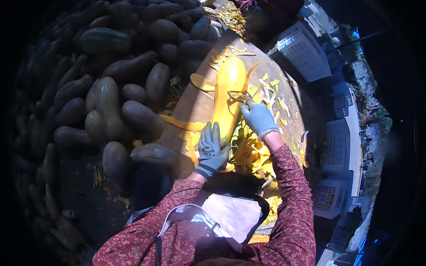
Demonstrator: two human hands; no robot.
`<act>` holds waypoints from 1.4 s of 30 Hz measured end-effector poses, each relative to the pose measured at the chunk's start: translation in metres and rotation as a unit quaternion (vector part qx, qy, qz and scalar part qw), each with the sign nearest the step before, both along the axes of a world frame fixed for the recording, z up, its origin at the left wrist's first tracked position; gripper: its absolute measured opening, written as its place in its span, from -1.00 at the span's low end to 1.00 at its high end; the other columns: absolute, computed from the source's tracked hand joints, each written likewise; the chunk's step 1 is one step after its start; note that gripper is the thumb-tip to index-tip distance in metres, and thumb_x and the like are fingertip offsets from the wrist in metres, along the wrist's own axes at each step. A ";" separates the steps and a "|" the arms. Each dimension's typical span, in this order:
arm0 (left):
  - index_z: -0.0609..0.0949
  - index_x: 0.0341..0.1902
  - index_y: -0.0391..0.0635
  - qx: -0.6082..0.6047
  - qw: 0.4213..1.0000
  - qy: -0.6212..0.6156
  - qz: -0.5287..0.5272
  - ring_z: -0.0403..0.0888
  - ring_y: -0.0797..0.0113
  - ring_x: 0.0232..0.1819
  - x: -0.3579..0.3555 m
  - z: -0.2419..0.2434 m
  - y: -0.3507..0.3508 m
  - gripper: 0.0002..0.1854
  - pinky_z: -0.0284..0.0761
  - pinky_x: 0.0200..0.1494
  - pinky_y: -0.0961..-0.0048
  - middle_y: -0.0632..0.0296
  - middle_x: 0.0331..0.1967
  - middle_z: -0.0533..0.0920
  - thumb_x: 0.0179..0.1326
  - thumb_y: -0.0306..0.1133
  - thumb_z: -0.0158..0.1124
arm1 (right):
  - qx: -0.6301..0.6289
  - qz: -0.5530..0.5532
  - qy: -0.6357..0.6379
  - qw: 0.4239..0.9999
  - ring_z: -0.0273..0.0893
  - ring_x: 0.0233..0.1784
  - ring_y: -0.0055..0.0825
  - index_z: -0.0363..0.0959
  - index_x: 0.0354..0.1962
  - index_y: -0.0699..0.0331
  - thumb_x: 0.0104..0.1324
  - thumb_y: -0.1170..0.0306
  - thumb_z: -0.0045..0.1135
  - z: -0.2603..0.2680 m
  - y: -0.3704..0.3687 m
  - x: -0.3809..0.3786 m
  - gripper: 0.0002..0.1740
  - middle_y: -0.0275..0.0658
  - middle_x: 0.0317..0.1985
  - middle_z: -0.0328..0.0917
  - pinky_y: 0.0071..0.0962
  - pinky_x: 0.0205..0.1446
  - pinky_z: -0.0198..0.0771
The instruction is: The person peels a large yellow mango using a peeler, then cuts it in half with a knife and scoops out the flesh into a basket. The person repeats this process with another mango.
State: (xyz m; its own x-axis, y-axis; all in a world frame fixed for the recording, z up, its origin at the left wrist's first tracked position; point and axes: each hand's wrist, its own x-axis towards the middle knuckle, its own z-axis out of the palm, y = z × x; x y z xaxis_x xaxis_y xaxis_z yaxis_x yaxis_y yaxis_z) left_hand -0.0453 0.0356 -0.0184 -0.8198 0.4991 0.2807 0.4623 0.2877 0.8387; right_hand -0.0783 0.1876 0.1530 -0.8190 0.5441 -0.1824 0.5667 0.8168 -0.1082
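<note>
A long peeled squash, bright yellow-orange, lies lengthwise before me on a wooden board. My left hand, in a grey coated glove, rests against its near end, fingers extended along it. Gripped in my gloved right hand is a peeler, its metal head against the right side of the squash. An orange strip of peel curls away beside the far right side. More peel strips lie to the left, and a heap of peelings sits below my right hand.
Many unpeeled squashes are piled along the left. White plastic crates stand at the upper right, with further crates down the right side. Peel scraps are scattered over the board. A white cloth covers my lap.
</note>
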 end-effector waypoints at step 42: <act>0.48 0.27 -0.27 0.142 0.988 -0.031 -0.043 0.38 0.07 0.35 -0.040 -0.005 0.002 -0.53 0.22 0.40 0.28 -0.07 0.28 0.46 0.35 -0.29 0.14 | -0.200 -0.206 0.303 0.909 0.56 -0.06 0.15 0.44 0.13 0.35 0.43 0.04 -0.18 -0.114 0.031 0.021 -0.42 0.26 -0.20 0.57 -0.07 0.05 0.46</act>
